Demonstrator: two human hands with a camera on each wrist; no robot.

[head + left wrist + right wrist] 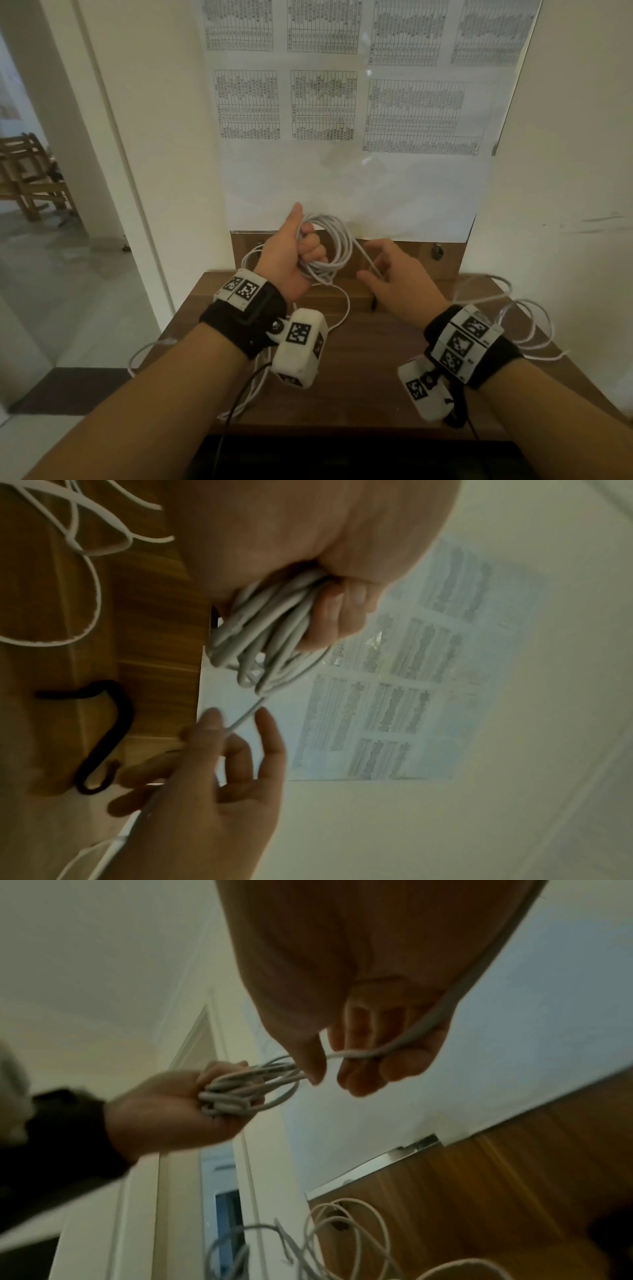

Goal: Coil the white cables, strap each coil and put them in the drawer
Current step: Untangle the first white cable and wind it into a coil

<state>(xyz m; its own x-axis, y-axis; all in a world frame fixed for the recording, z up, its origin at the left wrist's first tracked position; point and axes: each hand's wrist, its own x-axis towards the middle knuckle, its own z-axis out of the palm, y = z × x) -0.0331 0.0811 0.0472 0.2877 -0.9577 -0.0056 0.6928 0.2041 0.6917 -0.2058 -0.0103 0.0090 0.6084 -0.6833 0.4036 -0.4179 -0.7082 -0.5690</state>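
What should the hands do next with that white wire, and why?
Probably bring the right hand round to lay one more loop into the coil that the left hand grips. The right fingers hold a loose strand running from that coil, more white cable trails over the table, and the black strap lies unused.

cream wall (154,102) with printed sheets (322,102), wooden desk (359,359), wooden chairs (27,171) beyond doorway.

Loose white cable (527,329) partly behind right wrist; printed sheets (322,102) illegible
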